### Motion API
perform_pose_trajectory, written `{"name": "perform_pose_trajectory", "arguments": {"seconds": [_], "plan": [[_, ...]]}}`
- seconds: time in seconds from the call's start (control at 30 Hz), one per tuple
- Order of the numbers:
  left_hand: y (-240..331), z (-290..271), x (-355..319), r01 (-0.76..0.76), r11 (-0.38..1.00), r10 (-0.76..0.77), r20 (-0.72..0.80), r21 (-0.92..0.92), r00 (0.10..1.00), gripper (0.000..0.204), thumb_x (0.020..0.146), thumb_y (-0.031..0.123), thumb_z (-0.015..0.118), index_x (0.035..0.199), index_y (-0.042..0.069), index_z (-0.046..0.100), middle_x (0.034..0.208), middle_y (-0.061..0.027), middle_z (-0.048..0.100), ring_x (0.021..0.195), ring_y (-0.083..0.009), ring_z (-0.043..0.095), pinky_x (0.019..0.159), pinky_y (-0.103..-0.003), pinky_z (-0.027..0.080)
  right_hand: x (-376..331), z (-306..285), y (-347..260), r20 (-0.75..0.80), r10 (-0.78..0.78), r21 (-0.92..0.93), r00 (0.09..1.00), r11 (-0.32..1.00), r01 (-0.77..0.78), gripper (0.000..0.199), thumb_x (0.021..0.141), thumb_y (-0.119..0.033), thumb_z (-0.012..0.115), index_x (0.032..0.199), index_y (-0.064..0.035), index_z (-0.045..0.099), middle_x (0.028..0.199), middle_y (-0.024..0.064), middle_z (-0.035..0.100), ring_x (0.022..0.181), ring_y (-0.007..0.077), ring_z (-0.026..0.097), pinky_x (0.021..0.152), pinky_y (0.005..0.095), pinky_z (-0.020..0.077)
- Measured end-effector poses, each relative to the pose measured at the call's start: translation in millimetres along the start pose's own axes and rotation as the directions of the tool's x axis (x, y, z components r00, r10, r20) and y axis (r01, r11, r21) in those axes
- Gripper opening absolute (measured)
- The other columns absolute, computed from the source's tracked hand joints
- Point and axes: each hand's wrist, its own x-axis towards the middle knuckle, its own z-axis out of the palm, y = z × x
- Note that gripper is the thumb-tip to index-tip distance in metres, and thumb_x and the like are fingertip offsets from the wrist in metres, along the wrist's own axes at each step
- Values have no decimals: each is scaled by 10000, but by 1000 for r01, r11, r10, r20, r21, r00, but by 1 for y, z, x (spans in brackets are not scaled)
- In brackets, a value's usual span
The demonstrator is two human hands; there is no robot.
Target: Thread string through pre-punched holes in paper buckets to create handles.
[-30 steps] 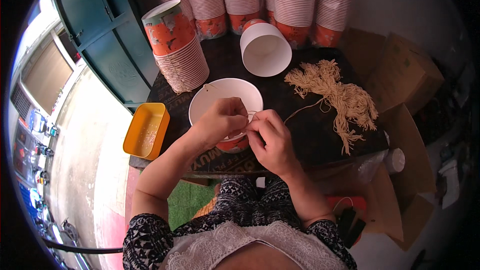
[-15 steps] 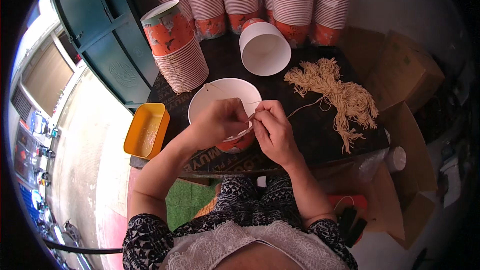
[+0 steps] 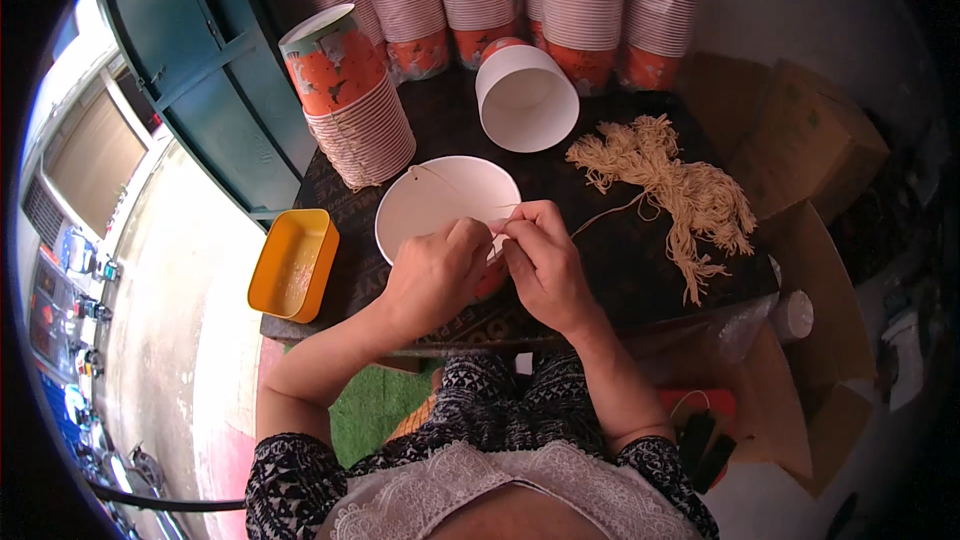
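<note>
A white-lined paper bucket (image 3: 440, 202) with an orange outside sits mouth up at the near side of the table. Over its near right rim, my left hand (image 3: 438, 268) and my right hand (image 3: 548, 265) meet fingertip to fingertip, both closed in a pinch on a thin beige string. One length of string (image 3: 432, 178) comes through a small hole at the bucket's far left rim and hangs inside. Past my right hand, a string (image 3: 610, 214) trails toward a loose bundle of beige strings (image 3: 690, 195). My fingers hide the exact grip.
A yellow tub (image 3: 294, 265) stands at the table's left edge. Behind it rises a stack of orange paper buckets (image 3: 360, 135). Another bucket (image 3: 527, 100) lies tipped, mouth toward me. Wrapped bucket stacks (image 3: 585, 0) line the back. Cardboard boxes (image 3: 810, 140) are at right.
My left hand has dropped toward me and turned, its fingers now meeting my right fingertips from nearer the rim. The right hand stays almost in place.
</note>
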Motion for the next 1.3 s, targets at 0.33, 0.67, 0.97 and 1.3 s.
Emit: {"name": "perform_pose_trajectory", "arguments": {"seconds": [0.33,0.67,0.97,1.3], "plan": [[-5,5,-4,-124,992,125,-86,23,988,158,849,62,675,935,54,543,735,-124,637,645,-327,659,549,-412,516,1,0,3,78,4,30,997,1000,-7,124,883,36,582,1004,35,612,1055,132,517,1016,289,507,915,369,425],[-7,4,-4,-97,991,88,-98,-89,991,147,856,72,669,917,68,536,707,-130,636,628,-339,656,533,-420,514,-1,-1,6,107,111,262,988,955,-135,61,937,-30,573,971,15,596,1057,108,521,1045,263,499,935,357,418],[-3,3,-3,-46,986,32,-86,-160,996,119,857,54,659,929,54,564,710,-143,644,638,-346,662,551,-408,520,-1,-1,-1,71,129,227,989,963,-142,30,913,-15,590,916,11,576,1033,110,522,1019,262,514,891,356,441],[2,-5,2,88,945,-107,-45,-315,993,53,849,17,617,874,23,570,694,-159,633,644,-350,664,561,-389,506,-11,3,-13,-65,-80,-51,995,996,77,118,854,33,628,926,-13,547,1037,137,505,959,311,517,814,381,458]]}}
